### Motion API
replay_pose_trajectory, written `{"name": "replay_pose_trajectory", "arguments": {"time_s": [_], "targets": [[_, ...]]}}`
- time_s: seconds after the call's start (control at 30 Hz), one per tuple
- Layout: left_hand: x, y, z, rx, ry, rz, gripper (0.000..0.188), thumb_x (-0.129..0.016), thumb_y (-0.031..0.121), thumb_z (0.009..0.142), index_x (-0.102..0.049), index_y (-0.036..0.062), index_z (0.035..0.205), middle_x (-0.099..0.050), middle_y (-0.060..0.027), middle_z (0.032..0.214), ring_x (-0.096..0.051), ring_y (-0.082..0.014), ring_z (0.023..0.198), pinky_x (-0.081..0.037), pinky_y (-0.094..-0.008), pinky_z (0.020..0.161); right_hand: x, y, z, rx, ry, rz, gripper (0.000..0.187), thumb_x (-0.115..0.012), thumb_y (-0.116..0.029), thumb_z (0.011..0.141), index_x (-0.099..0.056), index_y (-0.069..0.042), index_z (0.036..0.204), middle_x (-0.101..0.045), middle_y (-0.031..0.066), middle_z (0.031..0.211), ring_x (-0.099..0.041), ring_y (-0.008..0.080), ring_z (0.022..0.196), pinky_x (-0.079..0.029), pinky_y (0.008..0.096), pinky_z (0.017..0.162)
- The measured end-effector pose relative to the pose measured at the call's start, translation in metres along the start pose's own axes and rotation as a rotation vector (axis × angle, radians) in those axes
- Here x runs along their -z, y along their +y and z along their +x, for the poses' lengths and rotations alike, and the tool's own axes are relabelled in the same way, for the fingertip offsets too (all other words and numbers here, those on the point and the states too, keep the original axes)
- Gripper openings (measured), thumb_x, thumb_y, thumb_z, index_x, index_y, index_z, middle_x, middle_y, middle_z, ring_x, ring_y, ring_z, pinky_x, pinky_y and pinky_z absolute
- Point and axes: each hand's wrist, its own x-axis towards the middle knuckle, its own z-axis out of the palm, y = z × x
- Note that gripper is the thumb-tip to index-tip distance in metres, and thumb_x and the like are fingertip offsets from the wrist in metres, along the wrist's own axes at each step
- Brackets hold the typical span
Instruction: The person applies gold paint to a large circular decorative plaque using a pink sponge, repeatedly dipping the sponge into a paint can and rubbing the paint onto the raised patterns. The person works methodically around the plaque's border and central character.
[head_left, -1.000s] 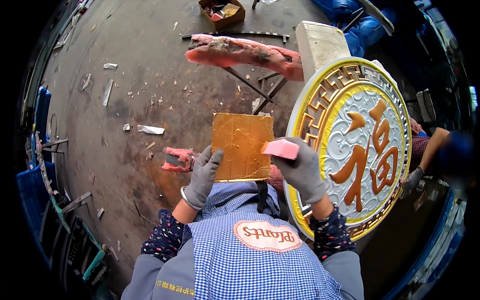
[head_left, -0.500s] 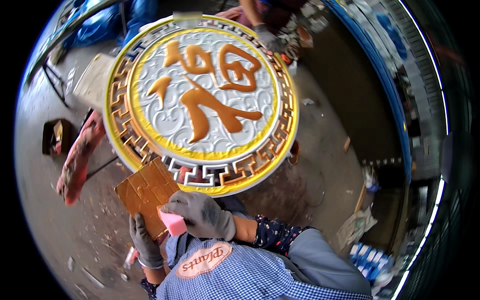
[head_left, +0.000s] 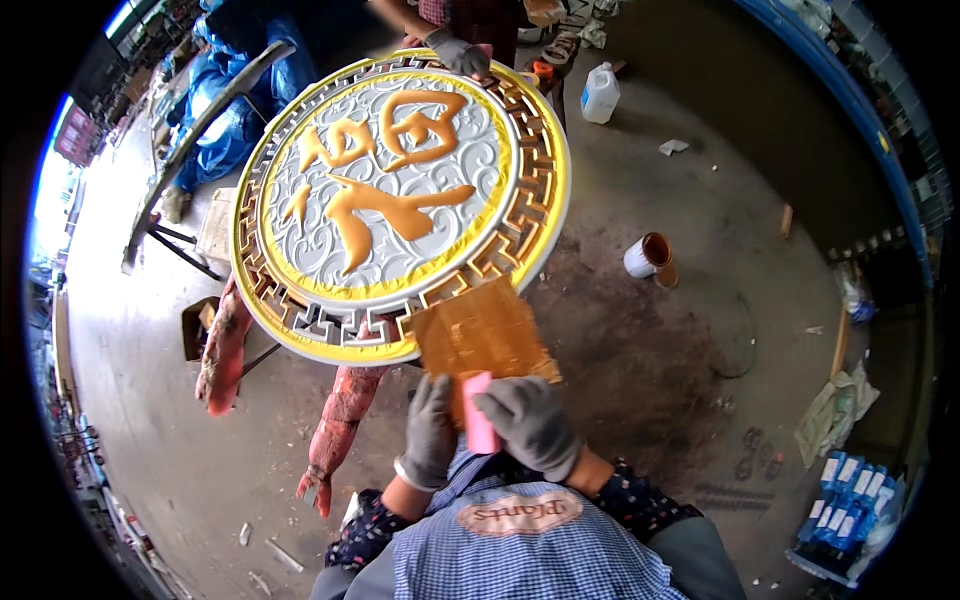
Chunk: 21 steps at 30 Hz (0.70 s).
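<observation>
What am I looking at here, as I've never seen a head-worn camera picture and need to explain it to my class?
There is no robot: these are a person's own two hands in grey gloves. A wide fisheye camera on the head looks down past the chest, so straight edges bend toward the rim. Left in the picture is the person's left.

The left hand holds a flat brown board by its near edge. The right hand holds a pink block in front of it.

Beyond is a large round panel with raised orange strokes, grey scrollwork and a yellow ring. A co-worker's gloved hand is at its far edge. On the floor are an open can and a white jug.
</observation>
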Motion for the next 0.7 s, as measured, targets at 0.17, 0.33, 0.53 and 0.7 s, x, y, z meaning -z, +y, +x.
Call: {"name": "replay_pose_trajectory", "arguments": {"time_s": [0.17, 0.33, 0.53, 0.7], "targets": [[-0.133, 0.003, -0.006, 0.41, -0.127, -0.722, 0.038, -0.052, 0.027, 0.113, -0.056, 0.0007, 0.14, -0.068, -0.0108, 0.129, -0.068, -0.02, 0.114, -0.055, -0.0346, 0.099, 0.076, 0.045, -0.11, -0.192, 0.018, -0.152, 0.044, -0.068, -0.014, 0.088, -0.066, -0.008, 0.131, -0.063, 0.0066, 0.126, -0.06, 0.0259, 0.119, -0.046, 0.045, 0.104], [-0.238, -0.001, 0.001, 0.551, -0.286, -0.935, 0.043, -0.05, 0.031, 0.112, -0.054, -0.0004, 0.141, -0.067, -0.0165, 0.133, -0.069, -0.0289, 0.117, -0.056, -0.0449, 0.104, 0.138, 0.074, -0.173, -0.299, 0.082, -0.261, 0.05, -0.071, -0.012, 0.083, -0.065, -0.005, 0.133, -0.063, 0.0083, 0.131, -0.06, 0.027, 0.121, -0.045, 0.047, 0.106], [-0.319, -0.003, 0.03, 0.595, -0.461, -0.812, 0.044, -0.047, 0.034, 0.113, -0.055, 0.0, 0.14, -0.069, -0.0154, 0.13, -0.07, -0.0271, 0.112, -0.058, -0.0422, 0.1, 0.176, 0.122, -0.206, -0.475, 0.016, -0.245, 0.058, -0.068, -0.015, 0.091, -0.057, -0.005, 0.147, -0.059, 0.0126, 0.144, -0.055, 0.0275, 0.135, -0.038, 0.0487, 0.116], [-0.389, -0.011, 0.089, 0.572, -0.496, -0.815, 0.043, -0.051, 0.035, 0.112, -0.055, 0.0011, 0.14, -0.069, -0.0126, 0.128, -0.07, -0.0251, 0.112, -0.057, -0.0408, 0.101, 0.194, 0.205, -0.233, -0.522, 0.242, -0.181, 0.056, -0.066, -0.009, 0.093, -0.055, -0.007, 0.148, -0.06, 0.0134, 0.141, -0.058, 0.0304, 0.131, -0.043, 0.0507, 0.113]]}}
